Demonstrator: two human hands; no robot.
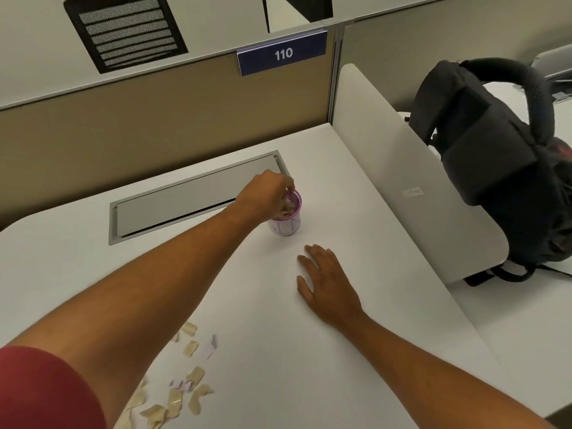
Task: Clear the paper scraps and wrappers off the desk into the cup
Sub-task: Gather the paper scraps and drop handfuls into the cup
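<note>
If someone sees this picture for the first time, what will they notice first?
Probably the left hand reaching over the purple-rimmed cup mid-desk, fingers at its mouth. Next, the paper scraps at the near left edge, and the black backpack beyond the divider, right.

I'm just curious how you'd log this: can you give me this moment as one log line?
left hand: over cup mouth, dropping scraps | right hand: flat on desk, idle | paper scraps: many left at near edge
</note>
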